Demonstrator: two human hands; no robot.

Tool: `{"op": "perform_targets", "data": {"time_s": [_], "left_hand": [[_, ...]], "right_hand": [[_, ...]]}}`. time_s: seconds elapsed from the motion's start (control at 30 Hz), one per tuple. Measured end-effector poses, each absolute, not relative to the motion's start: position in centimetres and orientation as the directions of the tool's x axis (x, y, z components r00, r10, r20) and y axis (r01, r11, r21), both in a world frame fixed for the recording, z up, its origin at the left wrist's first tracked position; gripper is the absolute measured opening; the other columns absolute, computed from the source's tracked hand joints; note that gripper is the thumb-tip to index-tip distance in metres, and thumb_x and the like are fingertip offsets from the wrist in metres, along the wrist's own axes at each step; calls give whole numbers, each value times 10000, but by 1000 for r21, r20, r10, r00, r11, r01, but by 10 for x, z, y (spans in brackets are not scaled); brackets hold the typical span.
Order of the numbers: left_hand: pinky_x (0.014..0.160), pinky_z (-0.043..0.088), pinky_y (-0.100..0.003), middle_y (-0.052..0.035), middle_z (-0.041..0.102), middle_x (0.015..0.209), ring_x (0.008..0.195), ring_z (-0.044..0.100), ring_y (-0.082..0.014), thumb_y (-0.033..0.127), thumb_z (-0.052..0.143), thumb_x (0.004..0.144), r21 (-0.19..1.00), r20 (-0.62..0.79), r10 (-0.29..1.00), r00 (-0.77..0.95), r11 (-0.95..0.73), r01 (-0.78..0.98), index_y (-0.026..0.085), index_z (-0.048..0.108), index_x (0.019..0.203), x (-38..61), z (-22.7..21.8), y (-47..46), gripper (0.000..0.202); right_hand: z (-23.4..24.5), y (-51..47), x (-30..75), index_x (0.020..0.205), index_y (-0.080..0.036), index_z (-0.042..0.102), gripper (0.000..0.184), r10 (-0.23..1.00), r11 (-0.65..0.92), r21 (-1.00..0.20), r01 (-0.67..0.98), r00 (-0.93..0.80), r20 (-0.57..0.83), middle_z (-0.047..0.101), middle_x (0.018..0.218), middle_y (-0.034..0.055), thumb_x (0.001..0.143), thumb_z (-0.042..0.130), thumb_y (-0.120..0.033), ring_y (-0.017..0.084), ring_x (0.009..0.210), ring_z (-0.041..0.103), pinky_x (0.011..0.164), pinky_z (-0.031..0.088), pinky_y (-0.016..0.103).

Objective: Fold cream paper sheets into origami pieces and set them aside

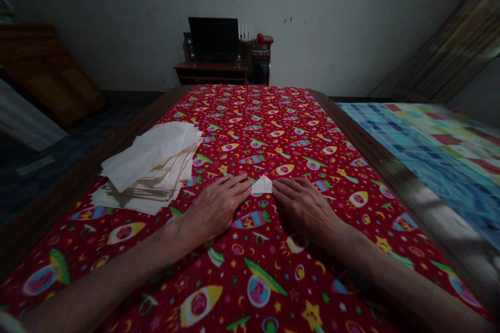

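A small white sheet of folded paper (262,185) lies flat on the red patterned cloth, its top forming a peak with a crease down the middle. My left hand (221,203) holds its left end under the fingertips, palm down. At the right end, the fingers of my right hand (302,200) press on it in the same way. Both thumbs are mostly hidden beneath the hands. To the left of my left hand stands a loose, uneven stack of white paper (152,158), its top sheet lying askew.
The cloth (250,114) covers a long table with dark wooden edges (351,135). Beyond its far end stand a black monitor (214,36), speakers and a red telephone (265,39). A bed with a checked cover (414,156) lies at the right, a wooden cabinet (47,67) at the left.
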State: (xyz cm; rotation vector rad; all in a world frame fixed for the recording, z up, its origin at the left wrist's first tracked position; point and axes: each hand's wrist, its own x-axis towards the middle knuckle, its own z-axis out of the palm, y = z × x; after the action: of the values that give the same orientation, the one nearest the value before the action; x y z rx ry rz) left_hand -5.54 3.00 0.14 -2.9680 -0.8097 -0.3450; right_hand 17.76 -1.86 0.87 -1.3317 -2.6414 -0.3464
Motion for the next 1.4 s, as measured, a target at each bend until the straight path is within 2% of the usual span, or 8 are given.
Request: {"op": "perform_targets", "data": {"time_s": [0.1, 0.3, 0.47, 0.7, 1.0, 1.07, 1.2, 1.4], "left_hand": [[1066, 376, -355, -63, 562, 1307, 1239, 465, -202, 56, 441, 837, 90, 292, 508, 811, -858, 505, 133, 531, 1256, -57, 1, 33, 436], [961, 476, -332, -86, 637, 1148, 1077, 557, -186, 10, 403, 833, 250, 383, 560, 735, -828, 502, 110, 590, 1170, -52, 1, 37, 398], [962, 478, -349, -91, 640, 1145, 1077, 557, -194, -4, 403, 811, 280, 402, 569, 718, -823, 495, 103, 608, 1160, -53, -2, 40, 419], [932, 495, -353, -108, 668, 1081, 1034, 581, -205, 19, 414, 822, 347, 454, 579, 678, -815, 464, 97, 655, 1072, -45, -6, 42, 356], [919, 479, -359, -99, 680, 1060, 995, 602, -210, 131, 433, 889, 457, 382, 652, 655, -749, 479, 122, 656, 1051, -28, -2, 44, 276], [903, 483, -373, -107, 680, 1043, 981, 608, -224, 181, 461, 892, 482, 354, 705, 614, -701, 526, 114, 634, 1097, -23, -1, 44, 276], [890, 489, -390, -123, 669, 1068, 990, 618, -243, 306, 478, 899, 556, 304, 807, 506, -581, 594, 101, 461, 1314, -13, 3, 41, 463], [959, 459, -423, -132, 624, 1174, 1086, 590, -263, 309, 466, 890, 581, 249, 830, 500, -541, 609, 130, 467, 1293, -4, 8, 31, 441]], "right_hand": [[14, -15, 174, 1003, -139, 617, 144, 787, 545, 172, 821, -571, 233, 654, 1072, 103, 899, 528, -185, 260, 1082, 519, 827, 387, 374], [18, -3, 170, 842, -159, 595, 73, 780, 556, 240, 796, -600, 180, 650, 801, 34, 887, 538, -170, 183, 728, 567, 693, 351, 333], [12, 1, 172, 825, -153, 596, 94, 765, 549, 260, 795, -603, 227, 640, 801, 37, 888, 526, -162, 186, 751, 559, 676, 345, 319], [6, 7, 176, 759, -155, 609, 213, 779, 545, 60, 836, -531, 333, 641, 769, 42, 912, 462, -174, 146, 711, 519, 628, 334, 272], [6, 9, 175, 750, -144, 618, 186, 842, 432, 43, 901, -420, 339, 596, 711, 44, 858, 473, -102, 132, 631, 461, 545, 254, 269], [5, 8, 172, 774, -143, 612, 165, 845, 406, 39, 913, -392, 365, 583, 712, 48, 852, 470, -108, 133, 609, 449, 528, 245, 268], [-2, 5, 164, 813, -148, 584, 153, 821, 436, -19, 900, -389, 417, 579, 747, 59, 874, 444, -147, 138, 609, 466, 513, 266, 255], [-7, -3, 156, 834, -168, 489, 91, 772, 517, -212, 830, -345, 533, 564, 743, 50, 889, 418, -185, 142, 613, 496, 542, 353, 243]]}}
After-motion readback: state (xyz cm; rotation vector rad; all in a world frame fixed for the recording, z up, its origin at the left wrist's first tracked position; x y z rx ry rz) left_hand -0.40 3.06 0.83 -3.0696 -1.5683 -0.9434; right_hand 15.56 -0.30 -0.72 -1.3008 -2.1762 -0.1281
